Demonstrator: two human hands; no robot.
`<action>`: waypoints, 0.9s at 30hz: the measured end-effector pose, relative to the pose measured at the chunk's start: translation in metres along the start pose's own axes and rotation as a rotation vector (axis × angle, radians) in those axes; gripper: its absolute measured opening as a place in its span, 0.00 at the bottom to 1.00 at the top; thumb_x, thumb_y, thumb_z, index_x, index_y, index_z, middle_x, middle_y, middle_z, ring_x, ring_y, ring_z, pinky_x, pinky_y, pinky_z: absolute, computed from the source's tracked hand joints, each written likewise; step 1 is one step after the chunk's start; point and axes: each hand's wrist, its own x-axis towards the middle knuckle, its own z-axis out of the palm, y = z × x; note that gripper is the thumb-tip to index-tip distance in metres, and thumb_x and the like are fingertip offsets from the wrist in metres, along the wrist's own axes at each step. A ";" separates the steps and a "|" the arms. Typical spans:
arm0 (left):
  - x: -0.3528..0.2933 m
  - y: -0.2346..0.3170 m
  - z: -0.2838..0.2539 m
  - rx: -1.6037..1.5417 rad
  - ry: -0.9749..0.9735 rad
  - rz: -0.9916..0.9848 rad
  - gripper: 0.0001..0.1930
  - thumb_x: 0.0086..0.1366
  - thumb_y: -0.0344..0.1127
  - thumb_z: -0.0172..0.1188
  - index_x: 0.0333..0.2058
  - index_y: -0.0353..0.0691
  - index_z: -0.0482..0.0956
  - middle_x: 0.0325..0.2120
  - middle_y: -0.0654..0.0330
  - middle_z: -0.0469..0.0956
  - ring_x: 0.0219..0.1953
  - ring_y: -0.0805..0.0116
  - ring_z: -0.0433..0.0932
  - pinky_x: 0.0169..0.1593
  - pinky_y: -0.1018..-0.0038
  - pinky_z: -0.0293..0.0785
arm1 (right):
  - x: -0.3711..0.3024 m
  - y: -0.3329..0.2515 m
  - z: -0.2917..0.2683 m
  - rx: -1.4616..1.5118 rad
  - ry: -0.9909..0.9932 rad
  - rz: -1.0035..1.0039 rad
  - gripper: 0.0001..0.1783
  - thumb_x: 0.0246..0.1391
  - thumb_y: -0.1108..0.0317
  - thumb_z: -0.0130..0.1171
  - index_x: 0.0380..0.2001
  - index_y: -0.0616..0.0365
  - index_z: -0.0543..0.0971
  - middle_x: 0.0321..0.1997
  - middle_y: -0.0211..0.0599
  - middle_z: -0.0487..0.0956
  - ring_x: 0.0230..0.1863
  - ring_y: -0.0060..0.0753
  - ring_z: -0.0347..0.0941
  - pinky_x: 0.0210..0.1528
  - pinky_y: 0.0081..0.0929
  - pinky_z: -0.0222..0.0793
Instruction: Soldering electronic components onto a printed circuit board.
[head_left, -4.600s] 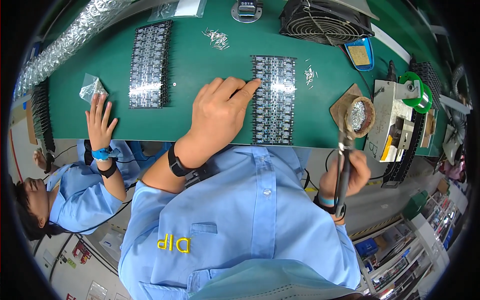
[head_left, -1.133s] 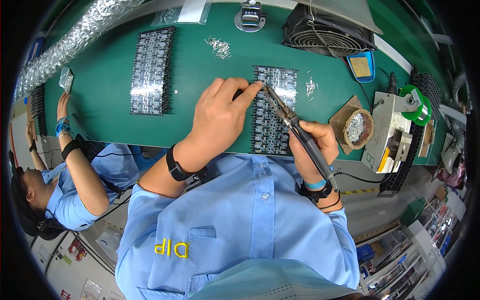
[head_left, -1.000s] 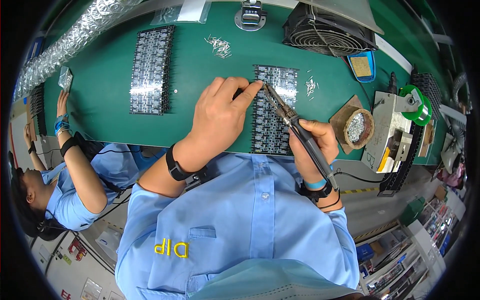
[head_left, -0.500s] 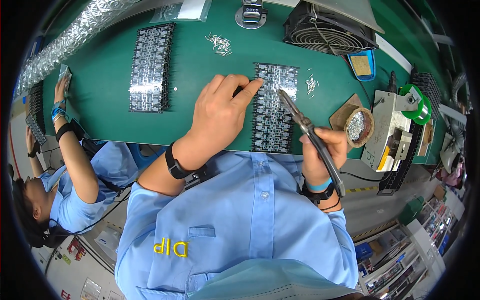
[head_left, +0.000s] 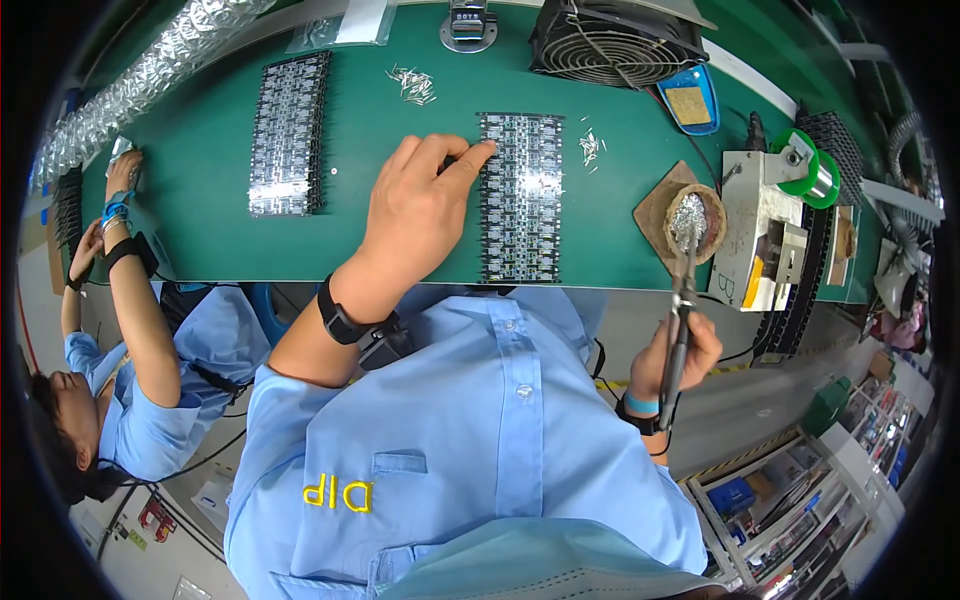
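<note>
- A green work mat covers a long bench across the upper half of the frame, with a ribbed silver duct along the upper left edge and a fan at top centre-right.
- The left hand lies palm down in the middle of the frame, wrist bent, forearm rising from the lower centre with a black wristband; its extended fingertips press on the left edge of a circuit board panel, so it is not gripping anything, only holding the panel down.
- The circuit board panel is a tall dark strip of many small boards in rows, with shiny solder points, lying flat just right of the frame's centre.
- The right hand, at centre right below the bench edge, is clenched around the handle of a soldering iron, held nearly upright.
- The iron's tip reaches up into a round holder of silvery cleaning wool on a brown pad.
- A second panel of boards lies at upper left; loose metal pins sit near the top.
- A green solder spool stands on a white unit at the right.
- Another person's hands work at the far left.
</note>
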 end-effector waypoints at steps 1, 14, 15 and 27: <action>0.000 0.000 0.000 -0.019 0.001 0.001 0.20 0.57 0.19 0.63 0.49 0.40 0.85 0.36 0.59 0.78 0.35 0.59 0.73 0.40 0.67 0.73 | 0.000 0.001 -0.002 0.006 0.004 0.000 0.20 0.55 0.89 0.59 0.47 0.58 0.71 0.37 0.37 0.74 0.35 0.25 0.69 0.39 0.24 0.69; 0.005 0.007 -0.006 -0.038 -0.113 -0.090 0.26 0.62 0.26 0.62 0.60 0.39 0.77 0.45 0.53 0.75 0.42 0.54 0.73 0.49 0.62 0.71 | 0.050 -0.036 0.089 0.410 -0.395 0.132 0.17 0.53 0.84 0.69 0.44 0.63 0.75 0.39 0.40 0.83 0.40 0.23 0.81 0.43 0.20 0.76; 0.005 0.007 -0.006 -0.036 -0.135 -0.100 0.26 0.62 0.27 0.62 0.60 0.40 0.76 0.45 0.53 0.74 0.43 0.53 0.73 0.49 0.61 0.71 | 0.052 -0.036 0.094 0.448 -0.425 0.141 0.17 0.53 0.83 0.69 0.44 0.64 0.75 0.39 0.40 0.84 0.40 0.23 0.81 0.45 0.21 0.77; 0.008 0.006 -0.006 0.001 -0.140 -0.092 0.27 0.61 0.27 0.63 0.61 0.42 0.76 0.45 0.56 0.74 0.41 0.55 0.72 0.48 0.61 0.71 | 0.052 -0.032 0.108 0.369 -0.513 0.195 0.16 0.53 0.83 0.69 0.43 0.63 0.76 0.39 0.38 0.84 0.39 0.21 0.81 0.43 0.19 0.77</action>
